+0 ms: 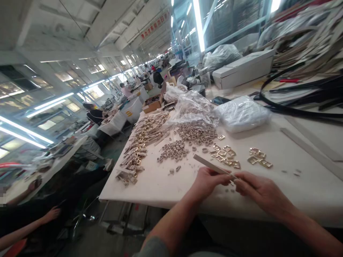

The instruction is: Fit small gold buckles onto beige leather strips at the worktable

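Observation:
A thin beige strap [205, 163] is pinched in my left hand [205, 182], with its free end pointing up and left over the table. At the strap's near end, the closed fingers of my right hand [259, 190] meet those of my left hand. Fingers cover that end, so any small part there is hidden. Just beyond my hands lie gold-coloured buckles [226, 155], with a smaller group of buckles [259, 157] farther right. Small beige strap loops [173, 151] are heaped left of the buckles. Several beige straps fitted with buckles [137, 150] line the table's left edge.
A clear plastic bag [194, 110] lies behind more loops. Right of it sits a white plastic-wrapped bundle [243, 113]. A long white box [243, 69], black straps [308, 91] and flat beige strips [311, 146] occupy the right side. Another person's hand [52, 214] is at lower left.

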Tool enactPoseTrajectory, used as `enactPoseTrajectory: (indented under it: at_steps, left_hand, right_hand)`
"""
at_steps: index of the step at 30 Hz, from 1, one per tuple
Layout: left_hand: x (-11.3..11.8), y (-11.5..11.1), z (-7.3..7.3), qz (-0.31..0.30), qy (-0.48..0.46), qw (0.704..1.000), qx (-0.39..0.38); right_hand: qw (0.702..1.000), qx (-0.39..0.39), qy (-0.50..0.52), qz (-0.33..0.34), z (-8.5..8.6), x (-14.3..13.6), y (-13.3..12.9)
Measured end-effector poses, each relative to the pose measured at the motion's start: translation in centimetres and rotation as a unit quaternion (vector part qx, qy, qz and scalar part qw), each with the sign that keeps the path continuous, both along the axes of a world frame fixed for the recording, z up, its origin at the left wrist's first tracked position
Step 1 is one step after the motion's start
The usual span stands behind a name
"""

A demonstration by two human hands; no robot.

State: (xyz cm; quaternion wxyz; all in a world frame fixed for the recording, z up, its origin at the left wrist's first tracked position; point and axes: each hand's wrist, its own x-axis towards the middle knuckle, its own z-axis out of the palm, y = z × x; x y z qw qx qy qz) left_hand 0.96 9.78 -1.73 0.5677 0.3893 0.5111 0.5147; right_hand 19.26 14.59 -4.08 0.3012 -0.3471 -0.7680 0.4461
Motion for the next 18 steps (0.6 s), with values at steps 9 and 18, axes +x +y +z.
enactPoseTrajectory:
  at_steps: [9, 18]
  left_hand:
    - [-13.1, 2.4, 3.9, 0.285, -0.038, 0.956, 0.051]
    - [-19.8, -1.0, 2.8, 0.440, 0.062, 0.891, 0.091]
  right_hand:
    - [0.999, -0.025, 0.004, -0.045, 0.8, 0.1, 0.0]
    - [0.999, -0.013, 0.013, -0.036, 0.3, -0.4, -0.3]
